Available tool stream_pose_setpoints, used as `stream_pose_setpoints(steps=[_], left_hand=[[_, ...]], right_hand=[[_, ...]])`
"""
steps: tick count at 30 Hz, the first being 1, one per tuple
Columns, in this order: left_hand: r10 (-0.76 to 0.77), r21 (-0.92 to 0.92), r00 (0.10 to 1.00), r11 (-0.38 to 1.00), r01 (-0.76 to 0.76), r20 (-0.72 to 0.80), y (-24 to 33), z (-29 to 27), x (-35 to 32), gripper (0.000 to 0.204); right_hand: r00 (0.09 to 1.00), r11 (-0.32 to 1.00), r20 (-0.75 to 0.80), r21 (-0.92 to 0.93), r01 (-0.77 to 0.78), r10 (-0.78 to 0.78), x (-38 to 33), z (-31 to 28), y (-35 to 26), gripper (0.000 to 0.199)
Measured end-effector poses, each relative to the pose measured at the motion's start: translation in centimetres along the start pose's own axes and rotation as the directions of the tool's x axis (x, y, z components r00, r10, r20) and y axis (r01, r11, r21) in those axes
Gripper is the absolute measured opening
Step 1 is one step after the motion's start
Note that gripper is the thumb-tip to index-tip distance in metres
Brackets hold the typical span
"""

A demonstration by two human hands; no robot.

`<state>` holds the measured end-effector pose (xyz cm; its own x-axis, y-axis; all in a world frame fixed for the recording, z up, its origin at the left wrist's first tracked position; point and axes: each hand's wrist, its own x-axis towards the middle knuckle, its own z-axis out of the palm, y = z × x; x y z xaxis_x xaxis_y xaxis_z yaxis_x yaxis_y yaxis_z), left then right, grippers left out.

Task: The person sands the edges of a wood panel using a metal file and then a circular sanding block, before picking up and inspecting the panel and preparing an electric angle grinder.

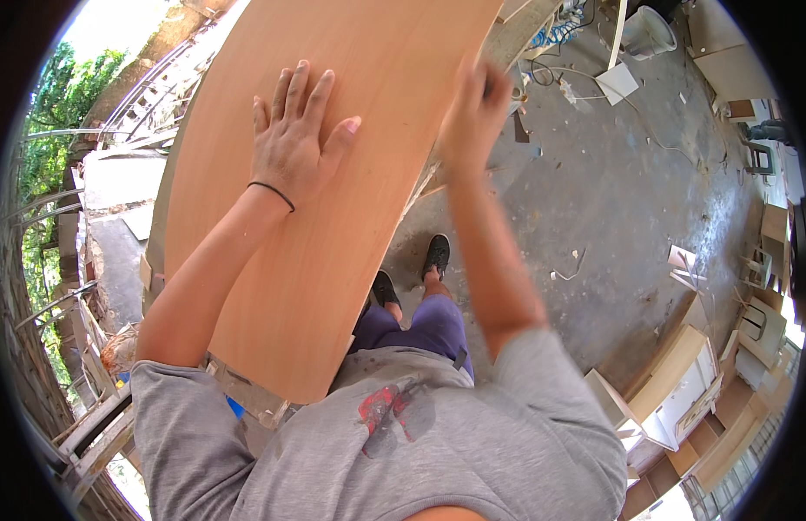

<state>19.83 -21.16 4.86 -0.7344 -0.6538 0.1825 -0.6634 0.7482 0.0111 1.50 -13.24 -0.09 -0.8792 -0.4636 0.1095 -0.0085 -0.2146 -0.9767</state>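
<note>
Grey shirt fabric [438,451], marked with a dark red and black stain at the chest, fills the lower edge; the person's head is cut off below the frame. Purple trousers [425,326] and two dark shoes [436,254] show beneath, on the grey concrete floor [594,191].

Left hand [294,139]: laid flat on the face of a large orange-brown wood sheet [333,174], fingers spread and straight, palm down, grasping nothing. A thin black band sits at the wrist.

Right hand [474,117]: at the sheet's right edge, motion-blurred. Fingers appear curled round that edge; the fingertips are hidden behind the sheet, so the firmness of the hold cannot be confirmed.

Sheet position: in front of the person, running from the upper frame edge, where its top is cut off, down to the person's left hip. Its outline bows, though the lens bends straight edges. It hides whatever supports it; a pale strip of bench or board [525,30] shows just beyond its right edge.

Surroundings: wood offcuts and a white panel [617,82] lie scattered on the floor, with a blue cable coil [555,35] and a pale bucket [648,30] near the top. Light wooden cabinets [681,382] stand at lower right. Metal railings [151,95] and green foliage [64,104] lie at left, overexposed in part.
</note>
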Motion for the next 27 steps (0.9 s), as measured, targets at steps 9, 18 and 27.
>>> stream_pose_setpoints(steps=[9,18,27], left_hand=[[-0.014,-0.046,0.997,0.999,0.017,0.074,-0.9,0.1,-1.3,0.07],[0.01,0.004,0.999,1.0,-0.011,0.051,-1.7,0.3,0.0,0.065],[0.137,-0.057,0.988,0.989,-0.134,0.065,0.8,3.1,14.3,0.068]], right_hand=[[0.931,0.893,0.154,-0.267,0.363,-0.332,-7.6,-1.5,1.3,0.031],[0.941,0.95,0.191,-0.085,0.299,-0.279,-9.4,-1.9,1.2,0.038],[0.997,0.984,0.045,0.16,-0.075,0.069,10.9,1.3,1.2,0.028]])
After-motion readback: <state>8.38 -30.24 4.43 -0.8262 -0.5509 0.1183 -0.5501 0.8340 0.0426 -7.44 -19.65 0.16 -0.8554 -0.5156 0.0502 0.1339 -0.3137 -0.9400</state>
